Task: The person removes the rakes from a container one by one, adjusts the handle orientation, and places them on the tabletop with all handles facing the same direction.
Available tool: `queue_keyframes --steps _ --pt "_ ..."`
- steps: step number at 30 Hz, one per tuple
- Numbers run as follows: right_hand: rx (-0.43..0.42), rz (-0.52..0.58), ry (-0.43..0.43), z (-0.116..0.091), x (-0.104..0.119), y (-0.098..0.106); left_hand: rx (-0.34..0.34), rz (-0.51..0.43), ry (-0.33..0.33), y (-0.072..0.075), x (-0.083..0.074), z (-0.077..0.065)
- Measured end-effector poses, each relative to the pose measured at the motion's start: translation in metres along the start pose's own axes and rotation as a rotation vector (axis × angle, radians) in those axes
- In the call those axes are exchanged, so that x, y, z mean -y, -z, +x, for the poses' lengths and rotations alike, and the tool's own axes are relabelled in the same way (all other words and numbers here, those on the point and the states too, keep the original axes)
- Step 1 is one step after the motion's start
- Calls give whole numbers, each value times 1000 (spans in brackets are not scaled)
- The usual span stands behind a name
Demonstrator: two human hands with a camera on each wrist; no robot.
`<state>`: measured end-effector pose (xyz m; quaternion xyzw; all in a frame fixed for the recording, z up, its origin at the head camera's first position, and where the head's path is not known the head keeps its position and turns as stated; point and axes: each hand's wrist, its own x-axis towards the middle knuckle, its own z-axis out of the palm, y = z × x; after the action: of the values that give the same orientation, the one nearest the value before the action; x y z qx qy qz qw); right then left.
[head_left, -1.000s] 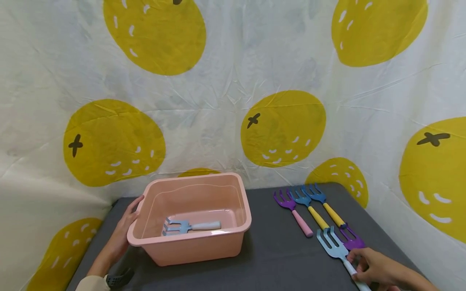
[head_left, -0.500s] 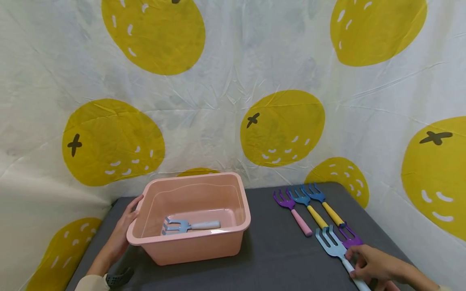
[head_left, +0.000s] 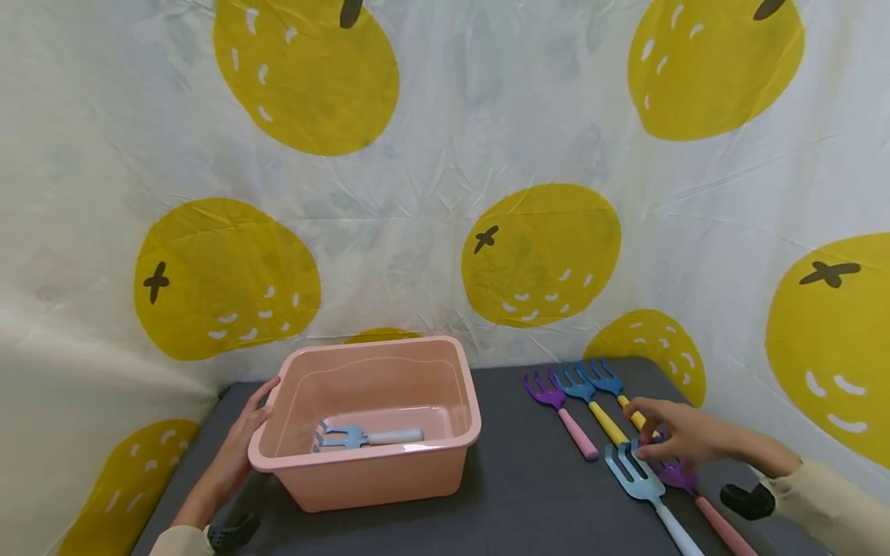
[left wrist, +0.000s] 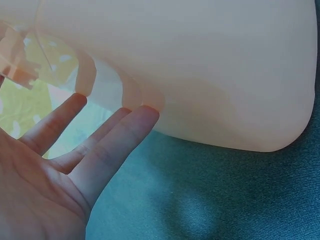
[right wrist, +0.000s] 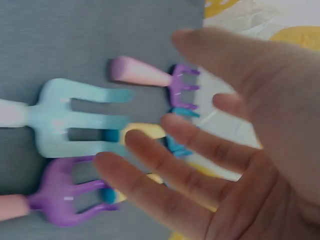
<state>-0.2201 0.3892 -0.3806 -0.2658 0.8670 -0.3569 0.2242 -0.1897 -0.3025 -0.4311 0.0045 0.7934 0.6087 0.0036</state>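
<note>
At the left wall of a pink plastic basin [head_left: 368, 485], my left hand [head_left: 239, 442] rests with its fingers near the rim. The left wrist view has those straight fingers [left wrist: 115, 142] touching the basin's outside. Inside the basin lies a light blue hand fork [head_left: 354, 439] with a pale handle. My right hand [head_left: 688, 434] hovers over hand forks on the table, fingers loosely spread, holding nothing. Below it lie a light blue hand fork [right wrist: 52, 117] and, beside that, a purple one with a pink handle [right wrist: 55, 195], its tines partly hidden in the head view.
Farther back on the dark table [head_left: 528, 494] lie a purple hand fork with a pink handle [head_left: 579, 435] and two blue forks with yellow handles [head_left: 607, 422]. A curtain [head_left: 389, 255] with yellow fruit prints stands behind the table and along its right side.
My right hand has left the light blue fork's handle and moved forward above the tines. The purple fork's pink handle now shows. My left hand stays at the basin.
</note>
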Motion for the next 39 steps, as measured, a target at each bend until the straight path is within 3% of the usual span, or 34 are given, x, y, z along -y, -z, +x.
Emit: queue_keyframes --steps 11,18,26,33,39 --pt "-19 -204 214 64 65 32 -14 12 33 -2 4 1" --pt "12 -269 157 107 110 41 -24 13 37 -4 3 1" --pt "51 -321 189 151 147 37 -25 52 -32 -3 5 -1" --pt "105 -356 237 186 181 23 -31 37 -10 -2 8 0" --pt "163 -395 287 214 206 8 -35 44 -67 -2 9 -1"
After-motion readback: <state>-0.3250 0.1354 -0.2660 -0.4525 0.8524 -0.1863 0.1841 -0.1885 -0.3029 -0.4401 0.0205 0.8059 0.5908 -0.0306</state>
